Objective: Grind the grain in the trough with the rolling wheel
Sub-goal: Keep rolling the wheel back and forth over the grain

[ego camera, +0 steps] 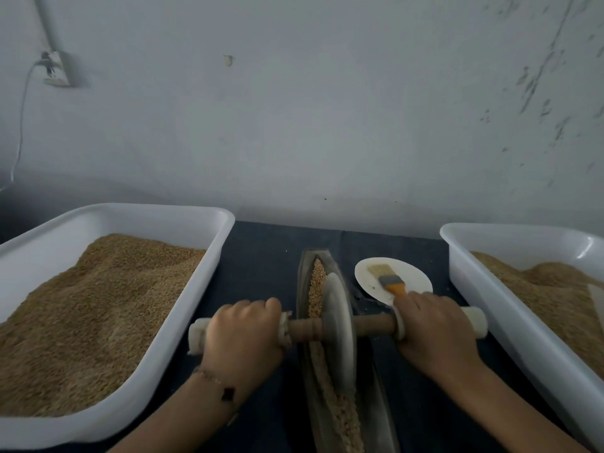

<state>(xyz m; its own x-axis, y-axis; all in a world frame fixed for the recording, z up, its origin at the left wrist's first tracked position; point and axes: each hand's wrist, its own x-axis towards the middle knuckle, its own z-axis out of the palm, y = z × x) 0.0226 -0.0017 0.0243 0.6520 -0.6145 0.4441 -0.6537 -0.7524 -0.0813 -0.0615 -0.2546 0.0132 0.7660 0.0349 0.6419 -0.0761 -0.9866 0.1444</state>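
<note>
Both hands work the tool: my left hand (243, 335) wraps its fingers around one padded end of the brown wooden axle (374, 324); my right hand (431, 328) grips the other. Between them the grey stone rolling wheel (336, 325) stands upright in the long, narrow dark trough (305, 273); tan grain (315, 286) lies ahead of and behind it (much looks whole). I'd press evenly on both sides, keeping the wheel vertical; tilting may spill grain.
</note>
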